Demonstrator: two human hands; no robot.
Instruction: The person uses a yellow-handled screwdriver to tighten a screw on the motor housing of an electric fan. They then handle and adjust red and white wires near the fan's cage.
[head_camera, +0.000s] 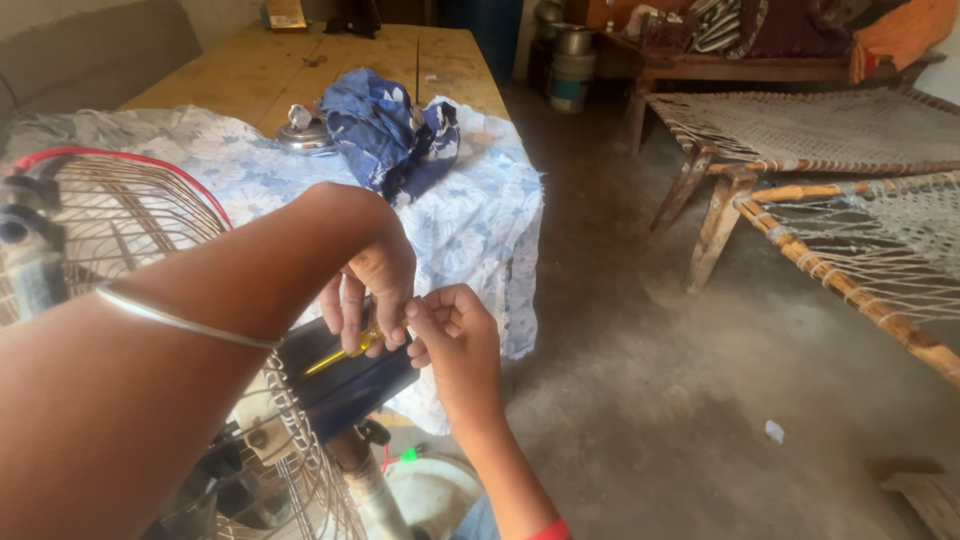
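I am curling my left hand (365, 290) down over a yellow-handled screwdriver (345, 352), fingers closed around its handle, a thin silver bangle (185, 322) sitting on that forearm. My right hand (450, 325) is coming up from below and meeting it — fingertips pinched together right against the left fingers; whether something small is caught in the pinch I cannot tell. The screwdriver is lying across the dark blue motor housing (345, 385) at the back of a pedestal fan, just behind the round wire guard (120, 225) with its red rim, which is filling the left of my view. The fan's pale pole (378, 495) is dropping away beneath my wrists.

Behind the guard a wooden table (260, 70) is running away from me, draped with a white cloth printed with blue flowers (470, 215); its ragged edge is hanging down just beside my right hand. On the cloth, well apart from my hands, a bundled dark blue patterned fabric (385, 135) is lying next to a shiny metal part (303, 130).

To my right the grey concrete floor (640, 400) is opening wide — the nearest obstacles there are two woven rope cots with wooden frames (800, 200), standing well apart from the fan.
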